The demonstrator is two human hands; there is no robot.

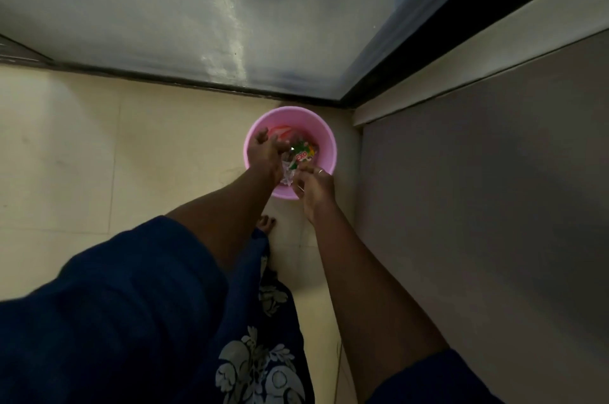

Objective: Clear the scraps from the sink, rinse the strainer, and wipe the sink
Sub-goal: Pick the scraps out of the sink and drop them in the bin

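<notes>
A pink bin (324,140) stands on the floor in the corner, below both my hands. Inside it lie a green and red wrapper (304,153), a red and white scrap (281,131) and crumpled clear plastic (286,177). My left hand (265,153) hovers over the bin's left side with its fingers curled. A small shiny glint (293,149) shows at its fingertips, and what it is stays unclear. My right hand (313,186), with a ring on one finger, hangs over the near rim with fingers bent together. The dim light hides what either hand holds. No sink is in view.
Cream floor tiles (99,146) spread to the left. A frosted glass panel (197,8) with a dark bottom frame rises behind the bin. A grey cabinet face (478,189) stands close on the right. My bare toes (266,223) and patterned blue clothing (263,337) are just below the bin.
</notes>
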